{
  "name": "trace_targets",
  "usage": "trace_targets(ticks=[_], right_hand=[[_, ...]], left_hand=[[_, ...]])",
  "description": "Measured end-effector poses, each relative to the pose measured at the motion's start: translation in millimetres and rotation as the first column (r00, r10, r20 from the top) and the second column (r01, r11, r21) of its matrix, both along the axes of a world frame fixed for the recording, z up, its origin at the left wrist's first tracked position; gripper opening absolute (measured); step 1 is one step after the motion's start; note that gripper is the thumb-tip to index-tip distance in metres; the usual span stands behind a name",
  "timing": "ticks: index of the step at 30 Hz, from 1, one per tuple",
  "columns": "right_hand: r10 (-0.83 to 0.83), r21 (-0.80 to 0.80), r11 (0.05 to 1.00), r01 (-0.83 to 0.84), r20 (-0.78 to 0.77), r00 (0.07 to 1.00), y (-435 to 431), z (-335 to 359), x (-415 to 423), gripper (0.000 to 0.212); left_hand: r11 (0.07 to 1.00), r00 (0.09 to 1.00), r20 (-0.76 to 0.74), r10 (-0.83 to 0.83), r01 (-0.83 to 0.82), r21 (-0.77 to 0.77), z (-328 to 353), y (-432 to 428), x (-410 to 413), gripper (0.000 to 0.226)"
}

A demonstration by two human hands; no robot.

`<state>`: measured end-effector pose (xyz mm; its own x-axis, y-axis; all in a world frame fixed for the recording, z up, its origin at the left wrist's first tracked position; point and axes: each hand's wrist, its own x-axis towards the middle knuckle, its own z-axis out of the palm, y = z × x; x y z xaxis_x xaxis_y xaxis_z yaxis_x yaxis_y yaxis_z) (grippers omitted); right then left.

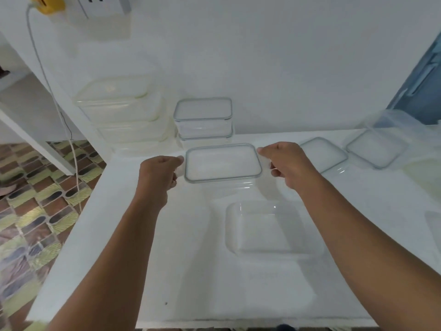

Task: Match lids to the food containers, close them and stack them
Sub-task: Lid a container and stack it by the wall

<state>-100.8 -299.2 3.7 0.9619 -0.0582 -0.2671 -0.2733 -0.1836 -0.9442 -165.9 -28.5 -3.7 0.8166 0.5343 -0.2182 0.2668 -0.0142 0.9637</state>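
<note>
Evidently the step in hand was the closing or carrying of one matched pair: a lidded container (pixel 223 162), its grey-rimmed lid sitting level on a clear body that showed only faintly beneath, was held between both hands. The left hand (pixel 162 173) had its fingers curled and pinched the container's left short end; the right hand (pixel 286 163) gripped the right short end the same way, thumb on top. Whether the side flaps were already snapped down, or whether the container was lifted or resting on the white surface (pixel 167 259), could not be told.

Just behind the lidded container stood the grey-rimmed stack (pixel 204 118), two closed containers, one on the other. So the next move probably called for making sure the lid was latched, then raising the container level and setting it squarely on top of that stack without knocking it.

Behind and to the left of the lidded container stood a yellowish stack (pixel 121 111) of closed tubs. In front of it, toward the person, an open container (pixel 265 229) of clear glass lay lidless and appeared empty. To its right lay a nearer lid (pixel 322 154) and, beyond that, a farther lid (pixel 375 148); if bodies sat under them, it was unclear. No food was visible in any container
</note>
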Motion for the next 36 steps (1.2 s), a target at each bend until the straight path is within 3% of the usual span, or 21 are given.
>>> trace_targets(ticks=[5, 9, 14, 21, 24, 28, 31, 36], right_hand=[[-0.038, 0.048, 0.998, 0.037, 0.025, 0.999, -36.6, 15.0, -24.0, 0.031], [-0.09, 0.051, 0.995, 0.09, 0.003, 0.996, -54.6, 10.5, -49.5, 0.039], [-0.144, -0.012, 0.989, 0.144, 0.057, 0.988, -78.8, 4.5, -78.1, 0.042], [-0.138, -0.044, 0.989, 0.14, 0.053, 0.989, -93.8, -25.2, -99.5, 0.026], [-0.102, -0.11, 0.988, 0.111, 0.083, 0.991, -93.6, -43.4, -108.0, 0.02], [-0.082, -0.15, 0.985, 0.091, 0.067, 0.994, -95.4, -61.2, -110.2, 0.044], [-0.045, -0.151, 0.987, 0.057, 0.081, 0.996, -98.0, -58.9, -106.7, 0.047], [-0.01, -0.167, 0.986, 0.023, 0.077, 0.997, -98.7, -53.8, -108.5, 0.028]], left_hand=[[0.996, 0.999, 0.009, -0.046, 0.046, -0.075, 19.4, -37.6, -16.5, 0.032], [0.997, 0.997, -0.022, -0.072, 0.072, -0.017, 18.4, -83.3, -28.8, 0.039], [0.993, 0.995, 0.042, -0.093, 0.09, 0.071, 5.6, -107.6, -45.1, 0.036], [0.983, 0.993, -0.028, -0.113, 0.116, 0.14, -19.6, -122.0, -65.6, 0.021], [0.955, 0.99, -0.078, -0.12, 0.137, 0.262, -35.7, -123.2, -74.3, 0.014], [0.955, 0.99, -0.071, -0.126, 0.14, 0.261, -43.4, -128.4, -81.1, 0.015], [0.943, 0.983, -0.084, -0.165, 0.182, 0.278, -41.3, -128.9, -80.8, 0.015], [0.923, 0.974, -0.103, -0.204, 0.226, 0.311, -40.7, -129.6, -76.4, 0.018]])
